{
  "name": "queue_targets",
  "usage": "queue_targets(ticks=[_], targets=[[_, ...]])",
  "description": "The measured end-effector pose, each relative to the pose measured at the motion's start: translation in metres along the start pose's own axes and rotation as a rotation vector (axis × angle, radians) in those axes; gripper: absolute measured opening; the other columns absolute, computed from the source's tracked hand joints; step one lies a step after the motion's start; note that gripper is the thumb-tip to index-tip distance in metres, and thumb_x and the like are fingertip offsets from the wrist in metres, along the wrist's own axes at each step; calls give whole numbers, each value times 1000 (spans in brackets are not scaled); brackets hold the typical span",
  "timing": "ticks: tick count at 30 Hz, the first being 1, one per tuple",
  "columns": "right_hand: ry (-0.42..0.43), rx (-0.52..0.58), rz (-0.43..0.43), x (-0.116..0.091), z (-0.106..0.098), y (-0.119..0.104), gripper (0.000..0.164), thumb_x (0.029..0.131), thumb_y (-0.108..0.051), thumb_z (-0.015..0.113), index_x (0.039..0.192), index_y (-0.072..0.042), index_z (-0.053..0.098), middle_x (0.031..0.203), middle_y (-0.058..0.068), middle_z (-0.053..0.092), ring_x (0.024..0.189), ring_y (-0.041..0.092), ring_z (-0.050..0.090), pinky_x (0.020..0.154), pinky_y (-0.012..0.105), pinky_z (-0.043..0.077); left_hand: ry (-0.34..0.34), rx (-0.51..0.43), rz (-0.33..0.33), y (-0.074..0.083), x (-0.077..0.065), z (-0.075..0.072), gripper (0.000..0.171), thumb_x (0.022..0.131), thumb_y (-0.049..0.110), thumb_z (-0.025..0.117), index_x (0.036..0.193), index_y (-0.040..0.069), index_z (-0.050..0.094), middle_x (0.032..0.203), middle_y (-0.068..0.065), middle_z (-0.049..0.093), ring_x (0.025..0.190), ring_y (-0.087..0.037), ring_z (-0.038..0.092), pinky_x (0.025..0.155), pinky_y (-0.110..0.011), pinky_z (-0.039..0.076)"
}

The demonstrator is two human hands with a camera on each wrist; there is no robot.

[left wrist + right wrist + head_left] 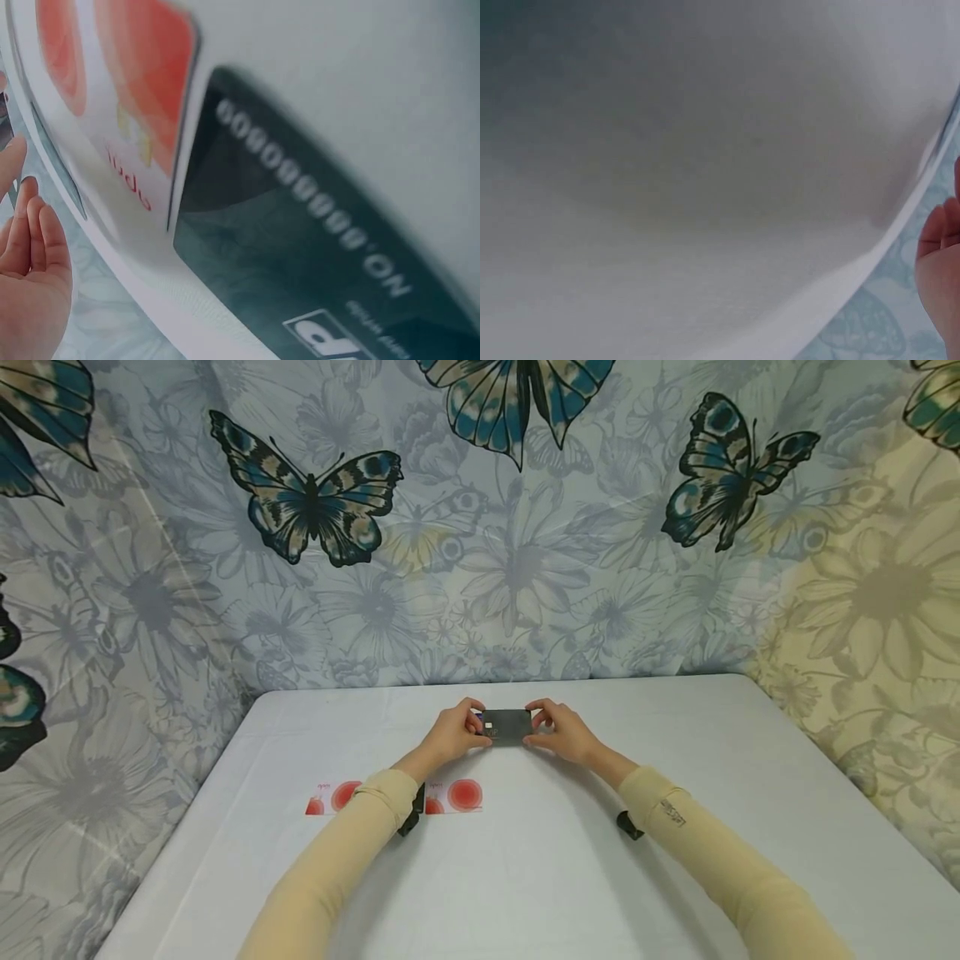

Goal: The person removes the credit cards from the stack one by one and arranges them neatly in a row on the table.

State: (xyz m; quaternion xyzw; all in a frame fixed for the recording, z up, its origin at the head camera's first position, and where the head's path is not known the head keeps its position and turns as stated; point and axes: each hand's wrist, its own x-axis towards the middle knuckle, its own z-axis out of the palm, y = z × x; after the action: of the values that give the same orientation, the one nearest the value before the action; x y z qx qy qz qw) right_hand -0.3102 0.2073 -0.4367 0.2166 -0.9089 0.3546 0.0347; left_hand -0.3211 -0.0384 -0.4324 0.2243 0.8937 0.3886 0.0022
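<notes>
Near the far edge of the table, a dark grey chip card point(510, 727) is held between two hands in the head view. The left hand point(452, 732) pinches its left end, beside a small pale chip square. At the opposite end, the right hand point(562, 734) pinches it with thumb and fingers. Below the left wrist lie red-and-white cards, one showing a red disc point(465, 794). The left wrist view shows a dark green card point(247, 202) with a printed number beside a red-and-white chip card point(142, 75). The held card is mostly out of both wrist views.
A white cloth covers the table point(540, 877). Behind it hangs a floral fabric backdrop point(525, 610) with butterflies. Black wrist devices show under both sleeves, one below the right cuff point(630, 825). The left sleeve point(337, 860) hides part of the card row.
</notes>
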Motion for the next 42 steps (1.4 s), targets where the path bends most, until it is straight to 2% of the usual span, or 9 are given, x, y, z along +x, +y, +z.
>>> queue_targets(ticks=[7, 20, 28, 42], targets=[[12, 6, -22, -9, 0, 1, 55, 82, -19, 80, 128, -7, 53, 95, -1, 63, 91, 21, 49, 81, 38, 39, -10, -23, 21, 2, -8, 2, 53, 80, 14, 82, 123, 5, 53, 88, 0, 62, 80, -13, 56, 78, -30, 48], [13, -16, -80, -32, -2, -6, 53, 83, -17, 79, 128, -6, 54, 94, 0, 63, 87, 23, 48, 72, 35, 37, -54, -14, 42, 13, -28, 3, 52, 80, 16, 82, 121, 7, 52, 87, 0, 61, 79, -12, 56, 75, -28, 48], [-23, 7, -40, -47, -2, -12, 54, 82, -18, 80, 128, -7, 54, 95, -1, 63, 89, 21, 48, 77, 37, 39, -71, 0, 34, 18, -41, 8, 53, 79, 18, 83, 120, 6, 52, 85, 5, 59, 80, -12, 54, 76, -27, 47], [-59, 9, -41, -67, -2, -18, 52, 81, -24, 81, 124, -6, 58, 91, -5, 64, 86, 19, 51, 78, 35, 42, -89, 13, 44, 27, -62, 12, 53, 76, 19, 85, 117, 4, 55, 88, 2, 61, 83, -13, 56, 79, -30, 47]])
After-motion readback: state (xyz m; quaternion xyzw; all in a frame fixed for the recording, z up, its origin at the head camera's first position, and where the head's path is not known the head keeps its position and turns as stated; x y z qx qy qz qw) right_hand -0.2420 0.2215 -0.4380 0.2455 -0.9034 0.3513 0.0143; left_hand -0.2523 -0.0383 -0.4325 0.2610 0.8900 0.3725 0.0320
